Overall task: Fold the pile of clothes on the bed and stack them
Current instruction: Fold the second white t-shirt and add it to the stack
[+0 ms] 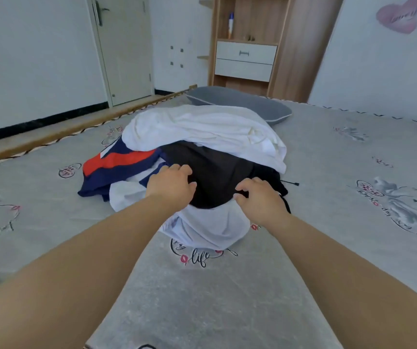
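Presently the pile of clothes lies unfolded near the middle of the bed, with nothing yet stacked. A black garment sits on the near face of the pile, under a large white garment that drapes the far top, and over a pale one spilling toward the near side; a navy and red garment trails out to the left. Both hands are on the black garment's near edge: the left hand has its fingers curled into the cloth at the left, the right hand pinches the hem at the right. That edge runs left to right between the hands, which are about equally near to it. Judged from this, the coming move is a pull toward the near side, which must drag the black cloth from under the white overhang. Open bed lies near and to the right; a grey pillow bounds the far side.
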